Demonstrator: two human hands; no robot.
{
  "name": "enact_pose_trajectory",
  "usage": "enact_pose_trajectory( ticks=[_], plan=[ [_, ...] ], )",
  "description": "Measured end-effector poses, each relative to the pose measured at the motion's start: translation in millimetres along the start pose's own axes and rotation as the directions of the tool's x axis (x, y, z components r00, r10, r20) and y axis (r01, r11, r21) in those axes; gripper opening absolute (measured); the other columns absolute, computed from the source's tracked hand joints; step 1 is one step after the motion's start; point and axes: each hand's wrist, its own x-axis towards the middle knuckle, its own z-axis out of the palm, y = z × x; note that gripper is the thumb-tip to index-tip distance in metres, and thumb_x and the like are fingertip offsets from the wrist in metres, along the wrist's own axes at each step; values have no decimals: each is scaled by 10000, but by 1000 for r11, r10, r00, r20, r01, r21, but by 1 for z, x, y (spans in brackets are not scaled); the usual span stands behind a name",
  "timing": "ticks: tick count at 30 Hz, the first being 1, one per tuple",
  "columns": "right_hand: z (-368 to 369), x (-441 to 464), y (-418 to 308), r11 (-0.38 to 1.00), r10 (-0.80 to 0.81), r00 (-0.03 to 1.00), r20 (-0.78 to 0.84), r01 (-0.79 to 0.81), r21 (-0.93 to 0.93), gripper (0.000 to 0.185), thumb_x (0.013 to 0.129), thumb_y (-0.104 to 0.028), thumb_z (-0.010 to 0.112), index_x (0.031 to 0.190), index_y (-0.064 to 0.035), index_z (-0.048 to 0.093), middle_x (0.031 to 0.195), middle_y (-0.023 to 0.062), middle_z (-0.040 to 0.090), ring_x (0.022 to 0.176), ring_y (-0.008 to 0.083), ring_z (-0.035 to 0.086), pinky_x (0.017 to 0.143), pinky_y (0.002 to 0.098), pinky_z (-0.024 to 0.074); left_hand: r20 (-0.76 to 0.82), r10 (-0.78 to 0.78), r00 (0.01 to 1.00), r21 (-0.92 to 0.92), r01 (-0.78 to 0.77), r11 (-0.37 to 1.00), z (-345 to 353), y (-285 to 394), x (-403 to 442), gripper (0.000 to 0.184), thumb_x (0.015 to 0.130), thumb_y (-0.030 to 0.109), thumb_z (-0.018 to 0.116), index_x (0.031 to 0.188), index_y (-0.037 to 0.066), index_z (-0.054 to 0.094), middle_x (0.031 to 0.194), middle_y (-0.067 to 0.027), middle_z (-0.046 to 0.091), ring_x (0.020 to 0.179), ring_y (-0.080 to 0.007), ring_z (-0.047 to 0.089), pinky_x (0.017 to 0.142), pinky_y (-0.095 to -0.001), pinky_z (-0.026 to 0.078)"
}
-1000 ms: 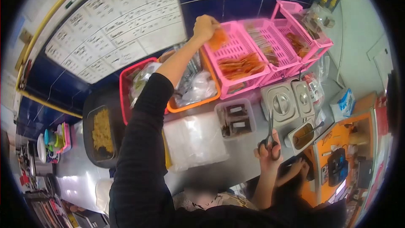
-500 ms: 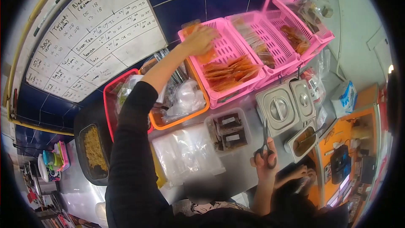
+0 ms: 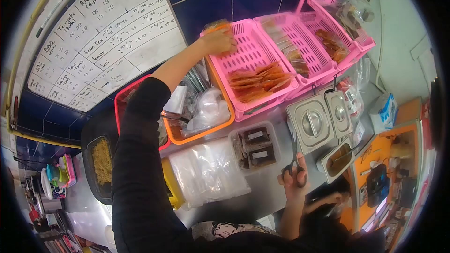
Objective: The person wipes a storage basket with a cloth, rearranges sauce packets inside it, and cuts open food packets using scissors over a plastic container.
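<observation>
My left hand (image 3: 219, 43) reaches to the back left corner of a pink basket (image 3: 253, 42). Its fingers are closed round orange packets (image 3: 218, 26), partly hidden by the hand. More flat orange packets (image 3: 260, 82) lie in the front of the same basket. Lower right, my right hand (image 3: 294, 178) holds black-handled scissors (image 3: 294, 157), the blades pointing up and away, beside a lidded steel container (image 3: 310, 121).
An orange bin (image 3: 199, 137) of plastic bags stands beside a red bin (image 3: 123, 105). Clear bags (image 3: 208, 168) and a tub of dark packets (image 3: 255, 147) lie nearer. Another person's hands (image 3: 335, 199) show lower right, near an open steel container (image 3: 338, 161).
My left hand has moved left across the pink basket to its back left corner. The view has shifted since the first frame. My right hand still holds the scissors.
</observation>
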Motion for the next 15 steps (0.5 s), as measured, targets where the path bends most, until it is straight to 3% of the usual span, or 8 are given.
enact_pose_trajectory(
  ticks=[2, 4, 8, 11, 15],
  plan=[
    [1, 0, 1, 1000, -5, 999, 37, 4, 21, 619, 760, -443, 693, 1120, -122, 305, 523, -4, 416, 410, 85, 344, 440, 225, 266, 54, 3, 999, 72, -7, 997, -4, 0, 4, 161, 702, 186, 595, 861, 158, 603, 956, 39, 592, 1045, -173, 515, 986, -405, 313],
    [1, 1, 1, 1000, -1, 999, 50, 0, 20, 615, 763, -439, 691, 1119, -121, 304, 522, -7, 415, 408, 81, 339, 437, 224, 265, 229, 49, 972, 148, -85, 985, -11, 3, 7, 287, 717, 207, 610, 994, 128, 612, 1181, 4, 548, 1173, -188, 450, 1022, -406, 288],
    [5, -3, 1, 998, 5, 998, 59, -1, -64, 599, 764, -423, 689, 1112, -124, 304, 521, -18, 411, 411, 72, 328, 436, 224, 265, 119, 52, 992, 154, -70, 986, -24, 15, -2, 268, 744, 202, 600, 1000, 123, 616, 1210, -23, 531, 1195, -183, 435, 1045, -412, 270],
    [17, -11, 1, 987, -26, 998, 61, 35, -154, 595, 748, -468, 657, 1136, -114, 379, 546, -66, 376, 460, 33, 333, 441, 201, 227, 52, 18, 998, 10, -19, 1000, -44, 24, -16, 270, 780, 200, 583, 1037, 117, 603, 1228, -56, 520, 1206, -193, 428, 1044, -407, 279],
    [37, -19, 4, 993, 14, 998, 65, -6, -116, 573, 754, -417, 688, 1091, -134, 321, 517, -28, 395, 415, 68, 318, 429, 228, 269, 42, -176, 983, -20, 177, 984, -131, 66, -67, 306, 805, 211, 578, 1084, 85, 564, 1163, -75, 544, 1122, -236, 488, 986, -392, 342]
  ],
)
